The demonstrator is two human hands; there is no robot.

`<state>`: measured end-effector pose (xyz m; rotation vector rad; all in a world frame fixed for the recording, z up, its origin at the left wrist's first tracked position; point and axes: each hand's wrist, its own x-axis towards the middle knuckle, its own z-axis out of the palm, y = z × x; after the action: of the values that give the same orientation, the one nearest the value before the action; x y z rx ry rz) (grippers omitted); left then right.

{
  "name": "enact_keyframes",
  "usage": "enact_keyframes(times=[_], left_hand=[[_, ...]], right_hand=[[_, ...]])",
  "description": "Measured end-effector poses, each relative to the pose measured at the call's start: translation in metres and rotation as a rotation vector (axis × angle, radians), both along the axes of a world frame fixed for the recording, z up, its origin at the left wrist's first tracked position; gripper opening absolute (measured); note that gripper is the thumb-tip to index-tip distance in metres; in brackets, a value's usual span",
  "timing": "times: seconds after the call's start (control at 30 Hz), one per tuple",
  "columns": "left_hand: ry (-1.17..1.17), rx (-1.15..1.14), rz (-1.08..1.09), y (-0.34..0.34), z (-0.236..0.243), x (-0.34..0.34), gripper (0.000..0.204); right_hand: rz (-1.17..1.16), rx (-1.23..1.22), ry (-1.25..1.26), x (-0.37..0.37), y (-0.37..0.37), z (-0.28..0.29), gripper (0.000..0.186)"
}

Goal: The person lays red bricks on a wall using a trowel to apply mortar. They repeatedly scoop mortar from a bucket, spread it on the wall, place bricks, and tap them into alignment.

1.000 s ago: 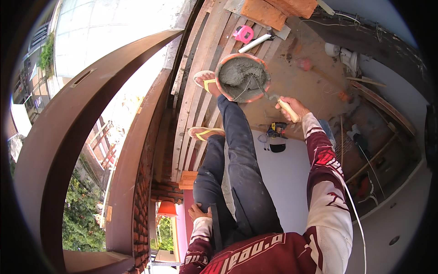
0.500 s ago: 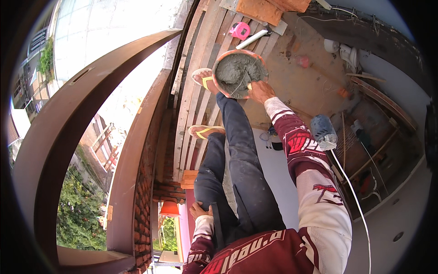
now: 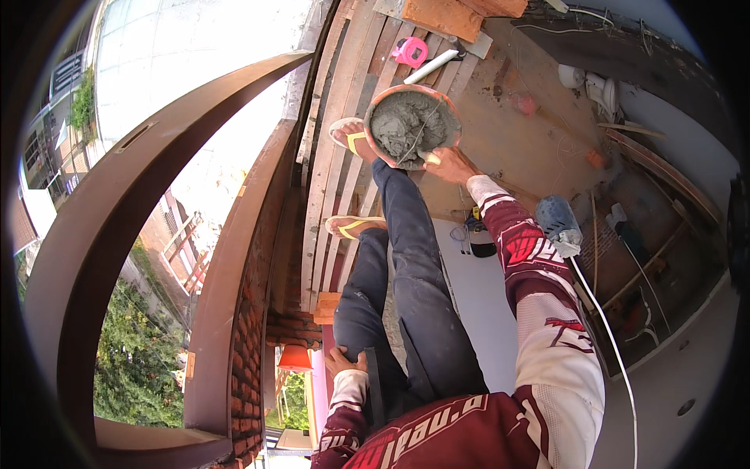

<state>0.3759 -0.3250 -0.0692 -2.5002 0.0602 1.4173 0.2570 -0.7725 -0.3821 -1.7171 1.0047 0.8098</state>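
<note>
My right hand point(image 3: 451, 164) grips the wooden handle point(image 3: 431, 159) of a trowel, whose blade is mostly hidden in grey mortar point(image 3: 398, 125) inside a round orange bucket point(image 3: 376, 95). The bucket is beside my foot in a yellow-strapped sandal point(image 3: 351, 137), at the edge of wooden planks point(image 3: 320, 234). My left hand point(image 3: 344, 361) rests on my dark trouser leg, fingers apart, beside a dark strip. A pink tape measure point(image 3: 410, 51) and a white tube point(image 3: 431, 67) lie on the planks beyond the bucket.
Orange bricks point(image 3: 441, 19) sit at the top. A brown beam point(image 3: 58, 266) and open drop are on the left. A blue cylindrical object point(image 3: 556, 219) with a white cord is beside my right forearm. A yellow-black tool point(image 3: 475, 223) lies behind it. Timber point(image 3: 656, 164) lies right.
My right hand with the trowel has moved left and up to the bucket's near rim, lowering the blade into the mortar. The blue cylindrical object has come into clearer view. My left hand stays put.
</note>
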Motion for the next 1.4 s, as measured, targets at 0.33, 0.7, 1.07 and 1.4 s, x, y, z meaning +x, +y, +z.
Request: enact_keyframes(times=[0.33, 0.7, 1.07, 1.4], left_hand=[[0.006, 0.019, 0.055, -0.01, 0.002, 0.002, 0.054], [-0.012, 0.009, 0.024, -0.006, 0.004, -0.003, 0.054], [-0.021, -0.016, 0.009, -0.005, 0.0, -0.002, 0.053], [-0.015, 0.032, 0.054, 0.001, 0.0, -0.008, 0.054]], right_hand=[[-0.728, 0.6, 0.185, -0.019, -0.019, 0.027, 0.04], [-0.178, -0.035, 0.328, -0.047, 0.004, 0.102, 0.043], [0.04, -0.225, 0.291, 0.024, 0.036, 0.029, 0.028], [0.202, -0.376, 0.229, 0.03, 0.026, 0.128, 0.032]])
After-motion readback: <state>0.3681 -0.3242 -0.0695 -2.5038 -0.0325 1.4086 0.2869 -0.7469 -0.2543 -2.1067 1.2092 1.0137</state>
